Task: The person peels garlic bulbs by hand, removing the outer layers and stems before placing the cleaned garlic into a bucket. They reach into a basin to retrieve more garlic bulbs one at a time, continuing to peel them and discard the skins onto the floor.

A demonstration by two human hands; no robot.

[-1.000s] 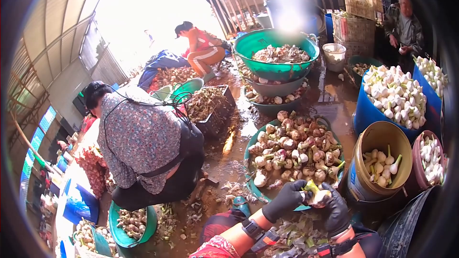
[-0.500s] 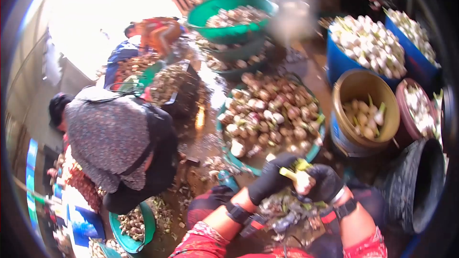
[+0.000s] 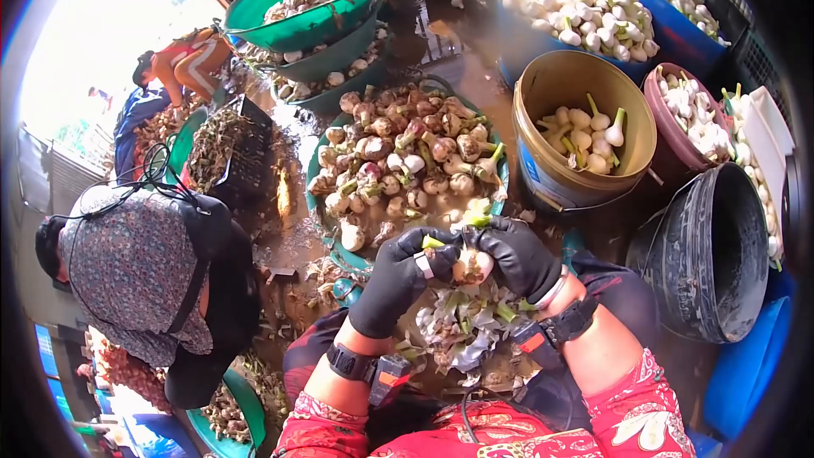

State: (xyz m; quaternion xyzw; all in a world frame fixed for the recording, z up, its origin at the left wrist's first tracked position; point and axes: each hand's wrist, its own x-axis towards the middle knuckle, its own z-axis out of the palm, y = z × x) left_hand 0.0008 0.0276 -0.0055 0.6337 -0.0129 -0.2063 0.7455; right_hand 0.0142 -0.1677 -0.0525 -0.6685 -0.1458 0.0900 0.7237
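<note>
A pale garlic bulb [image 3: 472, 266] with brownish marks is held between my two black-gloved hands, above my lap. My left hand [image 3: 407, 276], with a white band round one finger, is closed at the bulb's left side; a yellow-green stem piece [image 3: 432, 242] sticks up by its fingers. My right hand [image 3: 521, 259] closes on the bulb from the right and top. A light green leafy piece [image 3: 477, 213] shows just above the hands. Right beyond them stands a green basin [image 3: 500, 171] heaped with unpeeled garlic bulbs [image 3: 407, 148].
Peelings [image 3: 462, 331] lie below my hands. To the right are a tan bucket [image 3: 543, 76] with peeled bulbs, a tipped black bucket [image 3: 678, 263] and blue containers [image 3: 678, 17] of white bulbs. A bent-over person [image 3: 153, 263] is at left; stacked green basins [image 3: 254, 21] stand behind.
The view has swung, so the surroundings sit further left and higher. My hands have drawn together round the bulb, which has turned in them.
</note>
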